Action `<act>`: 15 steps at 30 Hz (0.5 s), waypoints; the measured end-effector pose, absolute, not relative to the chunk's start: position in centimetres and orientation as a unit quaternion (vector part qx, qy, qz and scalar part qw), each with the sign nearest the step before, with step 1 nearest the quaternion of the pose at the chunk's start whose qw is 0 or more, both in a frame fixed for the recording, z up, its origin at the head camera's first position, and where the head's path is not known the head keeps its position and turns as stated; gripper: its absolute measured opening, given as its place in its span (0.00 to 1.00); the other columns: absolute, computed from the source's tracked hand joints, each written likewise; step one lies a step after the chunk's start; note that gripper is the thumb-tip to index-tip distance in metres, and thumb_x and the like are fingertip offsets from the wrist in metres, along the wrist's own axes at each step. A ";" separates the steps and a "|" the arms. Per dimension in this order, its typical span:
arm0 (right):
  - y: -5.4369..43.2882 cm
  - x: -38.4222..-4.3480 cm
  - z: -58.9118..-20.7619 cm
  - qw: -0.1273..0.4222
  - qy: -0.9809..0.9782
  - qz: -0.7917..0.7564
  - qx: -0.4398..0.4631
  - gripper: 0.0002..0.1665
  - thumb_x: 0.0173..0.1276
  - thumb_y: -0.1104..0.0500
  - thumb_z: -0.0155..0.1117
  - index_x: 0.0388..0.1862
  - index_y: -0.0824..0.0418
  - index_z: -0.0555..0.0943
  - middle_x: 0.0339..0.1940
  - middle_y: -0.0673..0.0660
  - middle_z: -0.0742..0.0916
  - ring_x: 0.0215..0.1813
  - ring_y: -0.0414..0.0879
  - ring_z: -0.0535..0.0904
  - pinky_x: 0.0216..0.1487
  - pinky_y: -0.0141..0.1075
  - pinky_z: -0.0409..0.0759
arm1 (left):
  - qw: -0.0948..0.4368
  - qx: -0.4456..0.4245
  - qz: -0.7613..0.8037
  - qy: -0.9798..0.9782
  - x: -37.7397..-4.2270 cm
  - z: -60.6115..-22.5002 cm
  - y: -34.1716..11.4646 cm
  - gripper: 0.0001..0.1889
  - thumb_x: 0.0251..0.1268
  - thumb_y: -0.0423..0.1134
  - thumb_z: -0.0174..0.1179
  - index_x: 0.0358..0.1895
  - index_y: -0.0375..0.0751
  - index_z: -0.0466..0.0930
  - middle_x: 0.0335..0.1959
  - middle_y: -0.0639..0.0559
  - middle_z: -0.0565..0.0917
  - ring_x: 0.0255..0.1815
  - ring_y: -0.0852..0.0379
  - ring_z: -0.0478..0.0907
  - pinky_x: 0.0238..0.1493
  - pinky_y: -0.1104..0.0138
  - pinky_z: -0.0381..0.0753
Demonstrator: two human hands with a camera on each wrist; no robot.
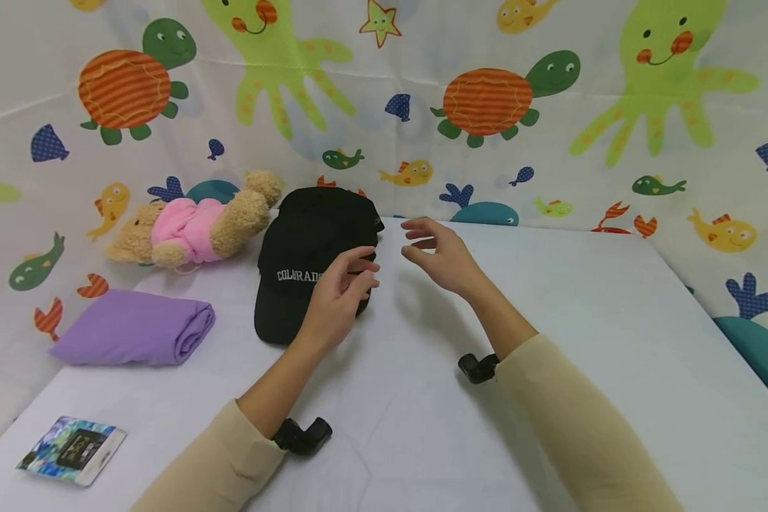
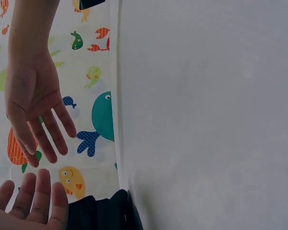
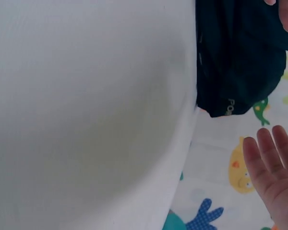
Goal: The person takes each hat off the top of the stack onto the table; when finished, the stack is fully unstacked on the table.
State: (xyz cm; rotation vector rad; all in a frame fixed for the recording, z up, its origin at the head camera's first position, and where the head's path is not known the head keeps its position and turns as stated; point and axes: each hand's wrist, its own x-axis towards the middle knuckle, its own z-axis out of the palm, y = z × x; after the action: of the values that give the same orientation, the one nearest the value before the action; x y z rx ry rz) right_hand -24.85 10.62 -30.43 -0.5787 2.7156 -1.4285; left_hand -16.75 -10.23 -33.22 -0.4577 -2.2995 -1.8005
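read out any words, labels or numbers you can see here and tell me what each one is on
"COLORAD": white letters on the front of the black cap; the left hand hides whatever follows.
"PO": small pale letters at the cap's edge in the right wrist view; the rest is cut off.
The colourful packet carries a dark label, too small to read.
No text shows on the teddy bear or the purple cloth.

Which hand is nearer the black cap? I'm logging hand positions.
Left. The left hand hovers over the black cap's front edge; the right hand is off to its right, above the white table.
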 end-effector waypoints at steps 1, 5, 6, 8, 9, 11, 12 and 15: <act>10.5 -24.9 -30.5 0.012 0.869 -0.458 -0.187 0.28 0.77 0.54 0.63 0.74 0.53 0.72 0.70 0.58 0.80 0.70 0.56 0.78 0.68 0.54 0.80 | 0.092 -0.152 -0.606 -0.775 -16.6 -33.2 -10.4 0.20 0.81 0.39 0.48 0.72 0.46 0.72 0.57 0.44 0.83 0.53 0.43 0.84 0.53 0.62 0.84; 10.2 -25.0 -30.8 0.020 0.869 -0.457 -0.191 0.28 0.77 0.54 0.63 0.73 0.53 0.73 0.70 0.58 0.80 0.70 0.55 0.78 0.68 0.53 0.80 | 0.096 -0.144 -0.605 -0.777 -15.8 -33.1 -11.5 0.20 0.82 0.39 0.46 0.72 0.44 0.71 0.58 0.40 0.82 0.53 0.45 0.84 0.52 0.60 0.85; 10.2 -25.0 -30.8 0.021 0.868 -0.458 -0.191 0.28 0.77 0.54 0.63 0.73 0.53 0.73 0.70 0.57 0.81 0.70 0.55 0.78 0.68 0.53 0.80 | 0.096 -0.140 -0.606 -0.777 -15.7 -33.1 -11.8 0.21 0.82 0.39 0.45 0.72 0.43 0.71 0.58 0.39 0.82 0.53 0.45 0.85 0.52 0.61 0.85; 10.1 -25.1 -31.0 0.025 0.867 -0.460 -0.189 0.27 0.77 0.55 0.63 0.73 0.53 0.73 0.70 0.58 0.81 0.70 0.55 0.78 0.68 0.53 0.79 | 0.096 -0.130 -0.611 -0.775 -15.4 -33.1 -12.5 0.21 0.83 0.38 0.45 0.72 0.41 0.71 0.58 0.37 0.82 0.53 0.46 0.85 0.51 0.62 0.85; 10.0 -25.1 -31.0 0.027 0.866 -0.462 -0.188 0.27 0.77 0.55 0.63 0.73 0.53 0.73 0.70 0.58 0.81 0.70 0.55 0.78 0.69 0.53 0.79 | 0.096 -0.123 -0.614 -0.774 -15.2 -33.1 -12.8 0.21 0.83 0.38 0.44 0.72 0.40 0.71 0.58 0.37 0.82 0.52 0.46 0.85 0.51 0.64 0.85; 9.9 -25.2 -31.2 0.031 0.865 -0.463 -0.189 0.27 0.77 0.55 0.63 0.73 0.53 0.73 0.70 0.58 0.81 0.70 0.55 0.78 0.69 0.52 0.79 | 0.093 -0.106 -0.620 -0.771 -14.9 -33.1 -13.5 0.21 0.83 0.39 0.44 0.73 0.40 0.70 0.58 0.37 0.82 0.53 0.47 0.84 0.51 0.66 0.85; 9.8 -25.3 -31.2 0.033 0.864 -0.465 -0.190 0.27 0.77 0.55 0.63 0.73 0.54 0.73 0.70 0.58 0.81 0.70 0.55 0.78 0.69 0.52 0.79 | 0.092 -0.099 -0.624 -0.770 -14.8 -33.1 -13.9 0.21 0.84 0.40 0.43 0.73 0.40 0.70 0.58 0.37 0.82 0.53 0.48 0.84 0.51 0.67 0.85; 9.6 -25.5 -31.2 0.033 0.863 -0.465 -0.194 0.27 0.77 0.55 0.63 0.73 0.54 0.73 0.70 0.59 0.80 0.70 0.55 0.78 0.69 0.51 0.80 | 0.089 -0.074 -0.637 -0.762 -14.4 -32.9 -14.9 0.22 0.85 0.42 0.42 0.74 0.40 0.69 0.60 0.38 0.80 0.53 0.52 0.84 0.52 0.69 0.84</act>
State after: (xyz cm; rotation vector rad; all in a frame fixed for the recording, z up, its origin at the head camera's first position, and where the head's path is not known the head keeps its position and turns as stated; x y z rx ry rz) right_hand -25.48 9.57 -31.20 -0.5973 2.6576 -1.4302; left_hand -14.38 -14.93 -32.86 -0.2205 -2.2677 -1.8941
